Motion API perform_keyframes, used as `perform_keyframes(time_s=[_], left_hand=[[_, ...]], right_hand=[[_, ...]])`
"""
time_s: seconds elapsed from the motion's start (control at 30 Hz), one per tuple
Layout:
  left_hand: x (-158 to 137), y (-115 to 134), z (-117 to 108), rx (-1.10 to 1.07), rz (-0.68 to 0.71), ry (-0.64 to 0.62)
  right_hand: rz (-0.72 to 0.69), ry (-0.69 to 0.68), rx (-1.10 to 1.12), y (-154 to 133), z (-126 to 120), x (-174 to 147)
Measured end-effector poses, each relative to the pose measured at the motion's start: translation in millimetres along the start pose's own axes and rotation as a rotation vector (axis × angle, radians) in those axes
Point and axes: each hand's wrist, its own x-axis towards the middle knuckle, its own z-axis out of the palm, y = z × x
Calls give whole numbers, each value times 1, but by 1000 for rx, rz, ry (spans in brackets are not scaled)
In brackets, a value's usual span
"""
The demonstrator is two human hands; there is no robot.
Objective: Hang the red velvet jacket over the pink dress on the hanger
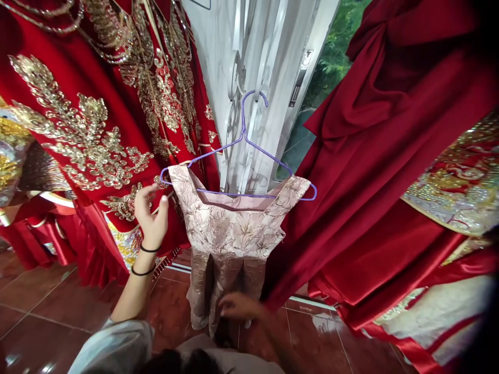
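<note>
A small pale pink dress point(230, 226) with a floral bodice and a pleated skirt hangs from a purple wire hanger point(244, 130). The hanger's hook is caught on a pale metal bar of the door frame. Beside the hanger's left end, my left hand point(151, 217) is raised with thumb and fingers apart, holding nothing. Two black bands circle that wrist. Low in front of the skirt is my right hand point(240, 306), in shadow and slightly blurred, its fingers pointing left and loosely apart. Whether they touch the skirt I cannot tell.
Red garments point(117, 114) with gold beadwork hang close on the left. A dark red draped dress point(351, 156) and other red and gold clothing crowd the right. Behind stands a white door frame point(288, 78) with a latch. Reddish tiles point(50, 306) cover the floor.
</note>
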Motion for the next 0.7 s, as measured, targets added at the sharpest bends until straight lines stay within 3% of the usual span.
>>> perform_keyframes(time_s=[0.03,0.07,0.1,0.17,0.2,0.27,0.37,0.5,0.6,0.7], left_hand=[[17,6,1,49,77,-2],[34,12,4,82,145,-42],[50,16,8,103,203,-108],[76,19,20,123,284,-285],[85,18,26,131,307,-374],[95,13,34,165,322,-502],[97,6,29,268,321,-540],[92,-5,4,293,284,-513],[81,-21,-10,194,135,-470],[59,-43,-12,140,16,-348]], right_hand=[[-20,47,-24,-1,-20,1],[-44,185,-71,-4,-46,0],[-74,408,-151,-9,-77,-2],[-135,990,-381,-22,-142,-4],[-150,1162,-511,-27,-172,-2],[-151,1136,-614,-32,-220,8],[-136,830,-574,-28,-254,24],[-159,685,-431,-15,-266,23],[-171,638,-253,-6,-273,15],[-174,570,26,1,-275,17]])
